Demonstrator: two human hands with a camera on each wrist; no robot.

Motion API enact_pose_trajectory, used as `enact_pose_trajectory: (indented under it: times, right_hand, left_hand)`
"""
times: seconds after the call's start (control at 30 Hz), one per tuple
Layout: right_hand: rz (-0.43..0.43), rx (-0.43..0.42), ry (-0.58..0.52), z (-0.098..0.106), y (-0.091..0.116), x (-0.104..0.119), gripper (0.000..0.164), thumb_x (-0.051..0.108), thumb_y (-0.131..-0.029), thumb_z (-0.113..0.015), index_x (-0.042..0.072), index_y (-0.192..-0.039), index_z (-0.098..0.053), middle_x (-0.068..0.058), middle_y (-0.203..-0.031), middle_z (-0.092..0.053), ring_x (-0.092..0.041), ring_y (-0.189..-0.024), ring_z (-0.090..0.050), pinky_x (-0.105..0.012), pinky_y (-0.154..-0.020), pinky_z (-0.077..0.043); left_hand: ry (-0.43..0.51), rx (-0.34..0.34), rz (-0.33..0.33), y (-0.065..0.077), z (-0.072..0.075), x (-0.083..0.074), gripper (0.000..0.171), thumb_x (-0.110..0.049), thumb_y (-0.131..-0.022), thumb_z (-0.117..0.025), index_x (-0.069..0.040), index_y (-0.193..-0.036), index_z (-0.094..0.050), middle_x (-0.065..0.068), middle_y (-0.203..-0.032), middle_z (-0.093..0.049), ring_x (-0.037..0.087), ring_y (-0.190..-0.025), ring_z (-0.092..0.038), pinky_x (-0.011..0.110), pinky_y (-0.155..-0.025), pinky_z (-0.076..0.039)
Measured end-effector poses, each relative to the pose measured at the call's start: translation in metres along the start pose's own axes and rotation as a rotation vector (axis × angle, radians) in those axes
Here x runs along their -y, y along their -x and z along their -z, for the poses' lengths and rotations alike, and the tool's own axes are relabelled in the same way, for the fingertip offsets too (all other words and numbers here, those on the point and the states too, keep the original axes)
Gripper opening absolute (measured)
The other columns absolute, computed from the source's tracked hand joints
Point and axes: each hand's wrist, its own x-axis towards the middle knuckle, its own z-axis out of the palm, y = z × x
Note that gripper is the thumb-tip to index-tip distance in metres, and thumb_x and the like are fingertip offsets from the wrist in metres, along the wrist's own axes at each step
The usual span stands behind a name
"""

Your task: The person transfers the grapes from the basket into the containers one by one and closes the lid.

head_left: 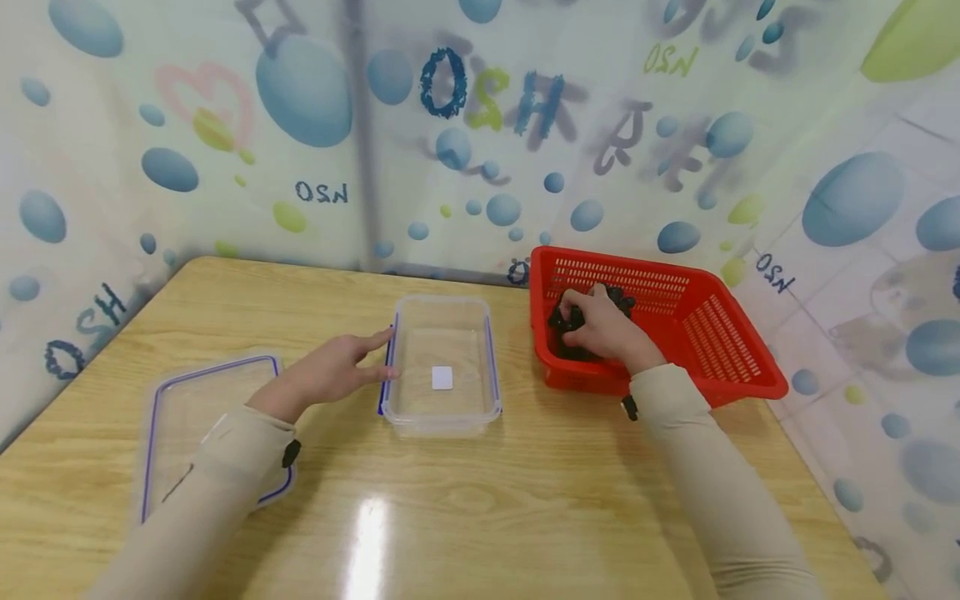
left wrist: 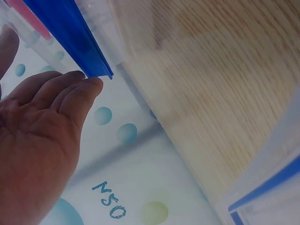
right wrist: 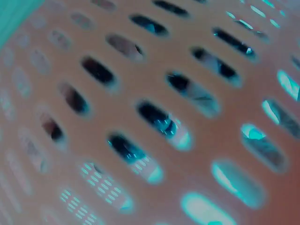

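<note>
My left hand [head_left: 341,362] is at the left side of a clear plastic food container [head_left: 442,417], its fingers extended and touching that edge. In the left wrist view its fingertips meet a blue side latch [left wrist: 70,37] of the box. Inside a red plastic basket [head_left: 585,377], my right hand [head_left: 606,325] curls its fingers and thumb around some of the small black shiny things [head_left: 621,298] heaped at the left end. Their kind cannot be made out. The right wrist view shows the slotted basket wall [right wrist: 154,84], with black glossy pieces behind the slots; the hand is hidden there.
A clear lid with a blue seal [head_left: 156,433] lies on the wooden table [head_left: 465,517] at left, partly under my left forearm. A small white square [head_left: 442,377] shows in the container. A patterned curtain [head_left: 450,208] hangs behind the table.
</note>
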Motion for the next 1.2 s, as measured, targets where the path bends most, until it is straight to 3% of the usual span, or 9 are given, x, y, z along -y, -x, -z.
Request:
enact_pose_trajectory:
  times: [0.17, 0.3, 0.4, 0.57, 0.73, 0.9, 1.2]
  right_hand:
    - [-0.011, -0.074, -0.065, 0.014, 0.005, 0.008, 0.027, 0.008, -0.09, -0.07, 0.014, -0.105, -0.049, -0.018, -0.115, -0.032, -0.038, -0.105, -0.047, -0.049, -0.081, -0.056]
    - [0.027, -0.153, -0.097, 0.026, 0.01, 0.022, 0.026, 0.007, -0.091, -0.069, 0.013, -0.105, -0.048, -0.018, -0.118, -0.03, -0.041, -0.109, -0.046, -0.055, -0.086, -0.053]
    - [0.107, -0.209, -0.093, 0.034, 0.014, 0.037, 0.026, 0.005, -0.091, -0.068, 0.012, -0.104, -0.048, -0.018, -0.118, -0.03, -0.042, -0.108, -0.048, -0.055, -0.086, -0.052]
    - [0.262, -0.25, -0.049, 0.038, 0.02, 0.07, 0.023, 0.007, -0.09, -0.068, 0.012, -0.101, -0.048, -0.015, -0.118, -0.031, -0.037, -0.096, -0.054, -0.044, -0.077, -0.054]
    - [0.402, -0.199, -0.033, 0.032, 0.015, 0.101, 0.019, 0.008, -0.092, -0.065, 0.013, -0.098, -0.047, -0.013, -0.119, -0.031, -0.03, -0.081, -0.058, -0.034, -0.067, -0.051]
    - [0.506, -0.137, 0.036, 0.018, 0.001, 0.127, 0.021, 0.006, -0.091, -0.064, 0.012, -0.099, -0.046, -0.013, -0.112, -0.029, -0.025, -0.06, -0.048, -0.031, -0.059, -0.039]
    - [0.517, -0.04, 0.242, -0.022, -0.023, 0.144, 0.025, 0.012, -0.09, -0.07, 0.016, -0.097, -0.047, -0.008, -0.107, -0.033, -0.025, -0.089, -0.047, -0.031, -0.07, -0.047]
  left_hand:
    - [-0.005, 0.005, 0.004, 0.0, 0.001, 0.001, 0.07, -0.033, -0.099, -0.061, -0.001, -0.153, -0.029, 0.032, -0.145, -0.038, 0.047, -0.128, -0.043, 0.059, -0.103, -0.036]
    - [-0.004, 0.007, 0.005, 0.0, 0.001, 0.001, 0.07, -0.034, -0.099, -0.061, -0.001, -0.153, -0.029, 0.031, -0.145, -0.038, 0.047, -0.129, -0.042, 0.059, -0.104, -0.036]
    - [0.001, 0.01, 0.009, 0.0, 0.0, 0.001, 0.071, -0.035, -0.099, -0.061, -0.002, -0.153, -0.029, 0.03, -0.146, -0.037, 0.046, -0.132, -0.039, 0.058, -0.106, -0.033]
    - [0.009, 0.013, 0.004, 0.0, 0.0, 0.002, 0.072, -0.036, -0.099, -0.061, -0.002, -0.153, -0.028, 0.028, -0.148, -0.036, 0.045, -0.134, -0.036, 0.058, -0.108, -0.031]
    - [-0.004, 0.002, -0.013, -0.001, 0.0, 0.002, 0.072, -0.035, -0.099, -0.061, -0.001, -0.153, -0.028, 0.028, -0.148, -0.036, 0.045, -0.133, -0.037, 0.057, -0.108, -0.031]
    - [-0.006, -0.011, -0.015, -0.001, 0.0, 0.002, 0.07, -0.032, -0.099, -0.061, -0.001, -0.152, -0.03, 0.028, -0.148, -0.036, 0.046, -0.132, -0.038, 0.058, -0.108, -0.031]
    - [-0.001, -0.011, -0.015, -0.001, 0.0, 0.001, 0.069, -0.033, -0.099, -0.061, -0.001, -0.152, -0.03, 0.027, -0.148, -0.035, 0.045, -0.133, -0.037, 0.057, -0.108, -0.031]
